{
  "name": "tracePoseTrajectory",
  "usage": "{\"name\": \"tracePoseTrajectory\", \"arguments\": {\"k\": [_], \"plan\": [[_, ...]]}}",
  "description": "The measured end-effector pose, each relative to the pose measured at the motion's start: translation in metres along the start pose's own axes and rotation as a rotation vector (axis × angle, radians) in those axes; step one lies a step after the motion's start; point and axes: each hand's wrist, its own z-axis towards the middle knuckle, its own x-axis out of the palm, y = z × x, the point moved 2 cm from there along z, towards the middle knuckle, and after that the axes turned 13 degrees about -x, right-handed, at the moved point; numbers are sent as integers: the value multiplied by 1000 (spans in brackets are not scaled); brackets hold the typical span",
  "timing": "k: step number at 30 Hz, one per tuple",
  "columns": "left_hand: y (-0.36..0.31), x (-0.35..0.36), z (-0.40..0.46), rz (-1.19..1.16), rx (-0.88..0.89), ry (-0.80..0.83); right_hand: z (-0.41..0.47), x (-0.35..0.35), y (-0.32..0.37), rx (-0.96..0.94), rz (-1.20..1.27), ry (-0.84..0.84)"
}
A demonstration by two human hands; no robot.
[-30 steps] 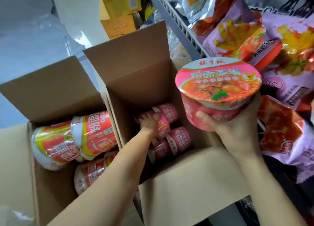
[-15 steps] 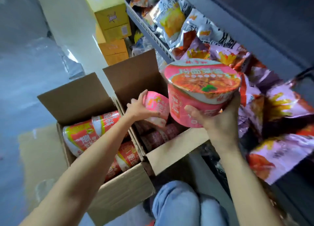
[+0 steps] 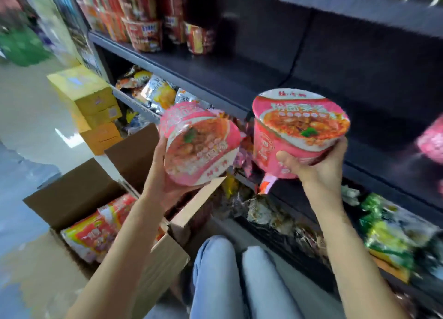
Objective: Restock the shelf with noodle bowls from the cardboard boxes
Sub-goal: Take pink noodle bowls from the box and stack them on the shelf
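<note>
My left hand (image 3: 165, 177) grips a pink noodle bowl (image 3: 199, 143) from below, its lid tilted toward me. In my right hand (image 3: 318, 167) is a second pink noodle bowl (image 3: 297, 131), held upright by its base in front of the dark shelf (image 3: 239, 78). Both bowls hang in the air above the floor, side by side. Below my left arm stand two open cardboard boxes: the near box (image 3: 79, 198) holds red-and-yellow bowls (image 3: 96, 232), and the far box (image 3: 134, 150) is mostly hidden behind the left bowl.
Red noodle cups (image 3: 143, 33) stand at the shelf's left end. Another pink bowl (image 3: 431, 141) shows blurred at the right edge. Snack bags (image 3: 155, 93) fill the lower shelves. Yellow cartons (image 3: 88, 102) are stacked on the floor at left. My knees (image 3: 239, 278) are below.
My left hand has lifted a pink bowl out of the far box and up level with the right one. The view has swung upward from the boxes to the shelf.
</note>
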Motion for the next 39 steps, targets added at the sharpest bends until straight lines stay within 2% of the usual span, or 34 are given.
{"name": "tracePoseTrajectory", "arguments": {"k": [6, 11, 15, 19, 21, 24, 26, 28, 29, 35, 37, 39], "plan": [[42, 101, 18, -13, 90, 201, 17, -83, -20, -25, -230, -217], [66, 146, 41, 55, -4, 122, 48, -125, -57, -19, -241, -361], [82, 162, 59, 83, -74, 107, 76, -149, -96, 104, -255, -407], [91, 175, 70, 91, -96, 65, 96, -173, -124, 263, -438, -290], [96, 183, 73, 99, -97, 59, 87, -180, -120, 282, -476, -227], [102, 192, 77, 93, -121, 49, 50, -180, -88, 147, -353, -139], [108, 198, 79, 107, -129, 43, 19, -169, -63, 29, -222, 53], [115, 206, 80, 141, -151, 51, -2, -156, -49, -41, -225, 267], [118, 210, 80, 181, -166, 63, -6, -154, -46, -63, -235, 305], [133, 228, 85, 464, -340, 170, 10, -163, -31, -167, -23, 138], [131, 236, 91, 528, -289, 97, 14, -164, -35, -203, -23, 48], [123, 242, 103, 543, -91, -39, 17, -165, -37, -168, 0, -34]]}}
